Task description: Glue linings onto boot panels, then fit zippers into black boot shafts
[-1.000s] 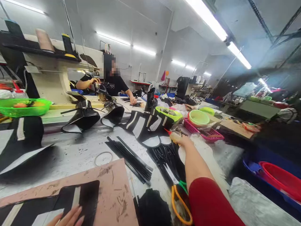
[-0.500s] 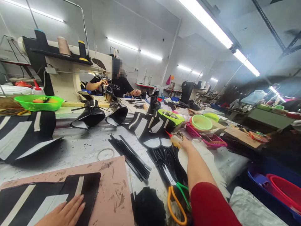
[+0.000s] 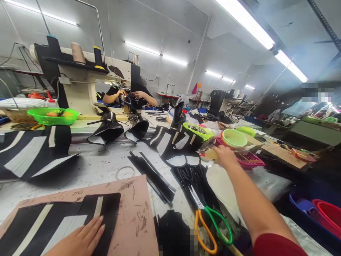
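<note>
My left hand (image 3: pixel 81 236) lies flat, fingers stretched, on a black leather piece (image 3: pixel 110 206) with pale strips and a white patch, spread on a pink board (image 3: pixel 135 213). Out at arm's length, my right hand (image 3: pixel 225 156) has its fingers round a small squeeze bottle (image 3: pixel 211 154) with yellowish contents and a red nozzle. The bottle is tilted nozzle-left, just right of a black piece with white-lined flaps (image 3: pixel 177 160). Nearer me are scissors (image 3: pixel 205 217) with orange and green handles, lying on black strips (image 3: pixel 190 174).
A bundle of flat black strips (image 3: pixel 153 177) and a thin ring (image 3: pixel 125 173) lie mid-table. Black shoe uppers (image 3: pixel 106 129) stand before a sewing machine (image 3: pixel 80 92), where another person works. Green baskets (image 3: pixel 234 138) and a pink basket (image 3: pixel 252 160) are at right.
My right hand has moved to the right with the squeeze bottle, away from the white-lined flaps. My left hand stays on the leather piece. The other person's hand has come up to the machine.
</note>
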Demonstrator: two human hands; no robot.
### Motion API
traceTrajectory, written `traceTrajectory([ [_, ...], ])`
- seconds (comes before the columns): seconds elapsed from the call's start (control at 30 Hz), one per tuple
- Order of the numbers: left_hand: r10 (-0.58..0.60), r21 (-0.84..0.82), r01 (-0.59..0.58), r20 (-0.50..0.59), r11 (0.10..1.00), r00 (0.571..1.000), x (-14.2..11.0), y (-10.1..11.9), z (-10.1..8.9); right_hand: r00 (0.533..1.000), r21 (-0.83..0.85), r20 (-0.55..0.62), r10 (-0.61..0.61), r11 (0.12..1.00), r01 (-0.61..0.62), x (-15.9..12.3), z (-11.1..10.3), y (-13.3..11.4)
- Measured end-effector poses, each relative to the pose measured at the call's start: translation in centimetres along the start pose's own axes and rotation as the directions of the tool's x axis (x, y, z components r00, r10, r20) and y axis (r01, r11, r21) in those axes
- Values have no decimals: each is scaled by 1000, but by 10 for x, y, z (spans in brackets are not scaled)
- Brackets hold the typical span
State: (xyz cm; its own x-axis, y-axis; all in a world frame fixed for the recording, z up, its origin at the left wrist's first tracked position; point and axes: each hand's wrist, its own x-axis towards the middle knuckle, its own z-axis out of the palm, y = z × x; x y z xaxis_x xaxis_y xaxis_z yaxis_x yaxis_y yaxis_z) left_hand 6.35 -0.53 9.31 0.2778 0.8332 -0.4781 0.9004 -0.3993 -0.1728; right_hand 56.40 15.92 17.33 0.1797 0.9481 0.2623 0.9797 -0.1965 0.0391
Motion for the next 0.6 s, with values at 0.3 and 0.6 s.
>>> traceTrajectory([
  [0.3,195,-100,-199,-41,975,980,-26,10,-47,955,998,-35,295,66,17,-123,-28,-54],
  [0.6,212,-89,-217,-69,972,975,-17,8,-47,995,983,-93,35,-156,97,-179,-41,-184],
])
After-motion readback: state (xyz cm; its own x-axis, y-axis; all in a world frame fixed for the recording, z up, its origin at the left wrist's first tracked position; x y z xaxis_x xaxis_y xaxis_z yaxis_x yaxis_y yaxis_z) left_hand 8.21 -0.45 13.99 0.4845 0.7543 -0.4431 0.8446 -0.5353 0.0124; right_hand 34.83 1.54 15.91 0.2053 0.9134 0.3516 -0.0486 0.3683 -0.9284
